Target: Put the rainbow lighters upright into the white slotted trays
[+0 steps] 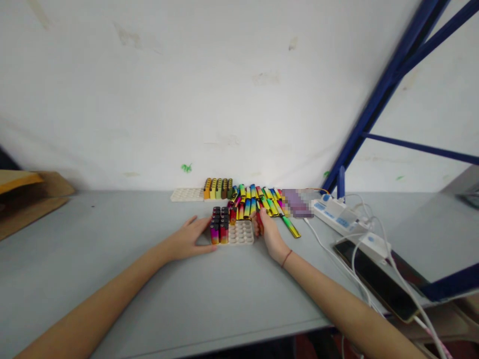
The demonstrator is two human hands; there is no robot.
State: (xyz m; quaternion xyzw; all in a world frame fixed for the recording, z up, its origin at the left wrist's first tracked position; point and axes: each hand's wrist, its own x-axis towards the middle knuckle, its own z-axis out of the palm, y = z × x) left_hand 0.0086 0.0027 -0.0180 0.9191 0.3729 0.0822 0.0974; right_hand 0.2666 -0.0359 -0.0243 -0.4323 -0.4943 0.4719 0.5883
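Note:
A white tray (241, 233) with round hollows lies on the grey table. Upright lighters (219, 227), pink, red and orange with black tops, fill its left part, and a red lighter (232, 215) stands in the following row at the back. My left hand (190, 239) rests against the tray's left side, fingers spread around the end of the lighters. Just right of the tray, my right hand (270, 234) is closed on a red lighter (259, 222), partly hidden by the fingers. Loose shiny multicoloured lighters (253, 203) lie in a pile behind the tray.
Behind stands a second white tray (185, 194), its right part holding yellow to brown lighters (217, 188). One green-gold lighter (291, 227) lies apart on the right. A power strip (350, 222), white cables and a phone (374, 279) occupy the right side; cardboard (37, 204) lies far left.

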